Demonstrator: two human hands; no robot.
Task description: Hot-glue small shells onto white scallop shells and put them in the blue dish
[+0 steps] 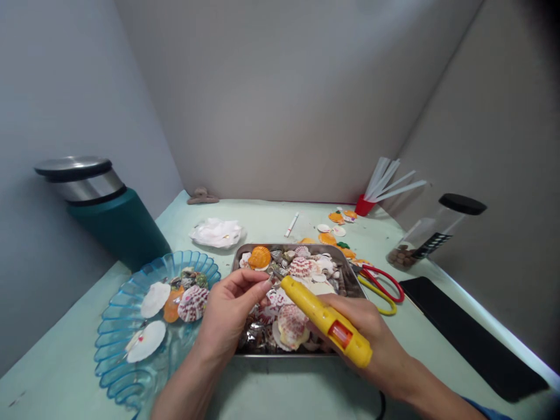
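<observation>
My right hand (367,335) is wrapped round a yellow glue gun (326,319) whose nozzle points up-left over a metal tray (350,273) full of seashells. My left hand (231,309) pinches a small thing at the nozzle tip; it is too small to name. Both hands hover above the tray's near half. An orange scallop shell (259,256) lies at the tray's far left corner. A pink-striped shell (292,324) lies just under the glue gun.
A blue scalloped plate (126,326) with several shells sits left. A teal flask (105,213) stands behind it. Red-and-yellow scissors (381,284), a black slab (468,335), a tilted jar (433,233), a red cup of glue sticks (365,204) and crumpled tissue (217,232) surround the tray.
</observation>
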